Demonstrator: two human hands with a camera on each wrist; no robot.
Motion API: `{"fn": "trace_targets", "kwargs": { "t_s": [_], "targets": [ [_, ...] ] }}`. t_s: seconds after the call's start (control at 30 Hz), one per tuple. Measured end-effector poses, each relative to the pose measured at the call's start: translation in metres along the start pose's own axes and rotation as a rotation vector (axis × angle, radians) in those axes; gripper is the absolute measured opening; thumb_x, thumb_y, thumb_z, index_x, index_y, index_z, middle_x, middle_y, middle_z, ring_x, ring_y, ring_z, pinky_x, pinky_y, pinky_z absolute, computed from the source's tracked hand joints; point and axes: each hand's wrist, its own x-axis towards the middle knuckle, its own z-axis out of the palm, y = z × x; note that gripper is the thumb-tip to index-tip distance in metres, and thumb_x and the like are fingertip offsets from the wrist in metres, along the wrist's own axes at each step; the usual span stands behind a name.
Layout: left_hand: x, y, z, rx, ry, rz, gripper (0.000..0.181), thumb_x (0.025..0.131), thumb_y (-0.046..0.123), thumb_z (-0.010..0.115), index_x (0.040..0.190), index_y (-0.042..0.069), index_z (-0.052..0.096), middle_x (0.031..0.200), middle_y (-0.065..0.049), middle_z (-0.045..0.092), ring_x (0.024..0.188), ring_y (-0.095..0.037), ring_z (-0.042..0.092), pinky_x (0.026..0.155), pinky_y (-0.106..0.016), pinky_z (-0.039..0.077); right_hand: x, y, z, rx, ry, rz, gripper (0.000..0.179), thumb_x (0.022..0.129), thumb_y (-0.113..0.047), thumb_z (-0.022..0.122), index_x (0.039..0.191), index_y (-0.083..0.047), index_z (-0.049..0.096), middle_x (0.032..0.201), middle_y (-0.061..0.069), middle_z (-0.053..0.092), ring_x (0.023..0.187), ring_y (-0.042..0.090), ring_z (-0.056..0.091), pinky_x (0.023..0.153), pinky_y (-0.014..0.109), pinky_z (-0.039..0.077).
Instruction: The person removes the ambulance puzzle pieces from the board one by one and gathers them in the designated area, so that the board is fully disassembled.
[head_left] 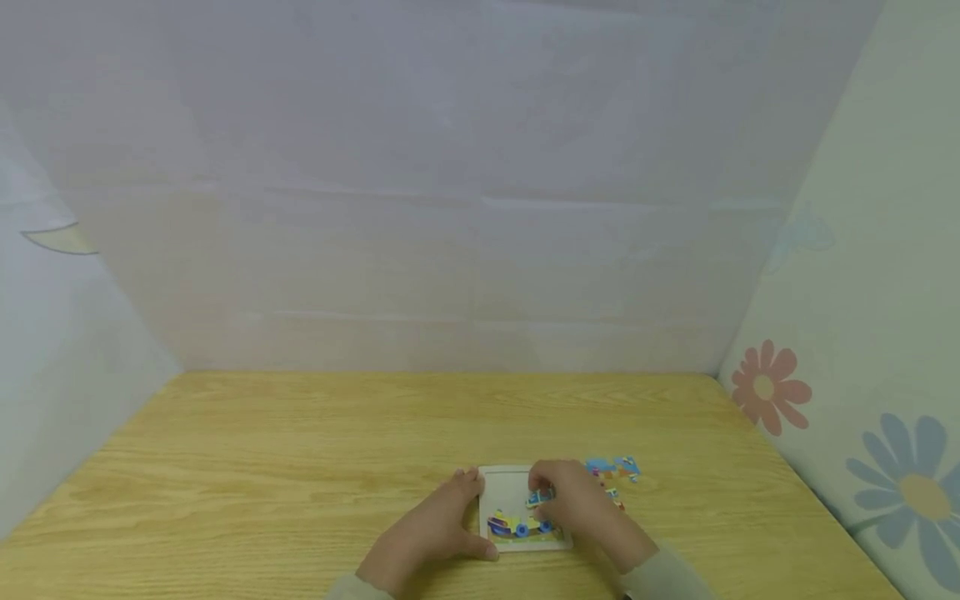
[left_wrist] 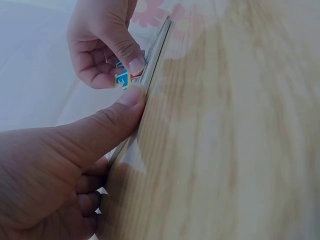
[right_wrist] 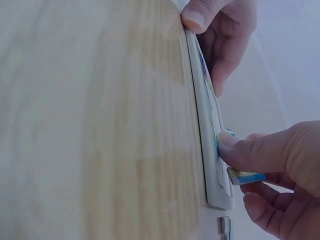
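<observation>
A shallow white puzzle tray (head_left: 507,487) lies on the table, with a row of joined jigsaw pieces (head_left: 521,527) along its near side showing a yellow vehicle with blue wheels. My left hand (head_left: 442,521) grips the tray's left side, the thumb at the near left corner and the fingers farther up the edge. Over the right part of the tray, my right hand (head_left: 581,504) pinches a blue and pale yellow puzzle piece (right_wrist: 245,177) between thumb and fingers. In the left wrist view, the left thumb presses on the tray's edge.
Several loose puzzle pieces (head_left: 615,468) lie just right of the tray, partly hidden behind the right hand. The wooden table (head_left: 300,450) meets a pale draped back wall (head_left: 465,250). A flower-patterned side wall (head_left: 847,350) stands on the right.
</observation>
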Motion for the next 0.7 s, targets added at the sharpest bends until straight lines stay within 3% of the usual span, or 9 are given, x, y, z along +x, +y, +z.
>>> {"fn": "trace_targets", "kwargs": {
  "t_s": [0.17, 0.3, 0.53, 0.7],
  "targets": [
    [0.000, 0.000, 0.002, -0.002, 0.002, -0.006, 0.094, 0.063, 0.039, 0.081, 0.135, -0.005, 0.040, 0.146, -0.024, 0.029, 0.136, -0.043, 0.022, 0.109, -0.058, 0.021, -0.005, 0.003, 0.003, 0.036, 0.044, -0.038, 0.023, 0.068, -0.008, 0.078, 0.085, -0.014, 0.062, 0.082, -0.006, 0.062, 0.077, 0.012, 0.056, 0.069, 0.030, 0.052],
    [0.000, -0.001, 0.002, 0.006, 0.005, -0.013, 0.094, 0.063, 0.040, 0.081, 0.136, -0.004, 0.040, 0.147, -0.023, 0.029, 0.137, -0.042, 0.022, 0.110, -0.057, 0.021, -0.008, 0.005, 0.007, 0.100, 0.089, -0.013, 0.022, 0.069, -0.009, 0.077, 0.085, -0.014, 0.063, 0.090, -0.002, 0.067, 0.086, 0.017, 0.060, 0.077, 0.040, 0.054],
    [0.000, 0.001, 0.001, 0.023, 0.002, -0.015, 0.094, 0.063, 0.041, 0.081, 0.136, -0.004, 0.041, 0.147, -0.022, 0.029, 0.137, -0.041, 0.022, 0.110, -0.056, 0.022, -0.011, 0.008, 0.012, 0.186, 0.140, 0.038, 0.018, 0.076, -0.010, 0.073, 0.093, -0.010, 0.066, 0.084, -0.005, 0.063, 0.071, 0.008, 0.050, 0.061, 0.018, 0.046],
    [0.000, 0.002, 0.000, 0.028, 0.004, -0.017, 0.094, 0.064, 0.041, 0.080, 0.136, -0.004, 0.040, 0.147, -0.021, 0.029, 0.137, -0.041, 0.022, 0.110, -0.056, 0.021, -0.012, 0.010, 0.012, 0.249, 0.164, 0.080, 0.018, 0.079, -0.010, 0.070, 0.095, -0.007, 0.065, 0.086, -0.003, 0.063, 0.074, 0.009, 0.053, 0.062, 0.017, 0.047]
  ]
}}
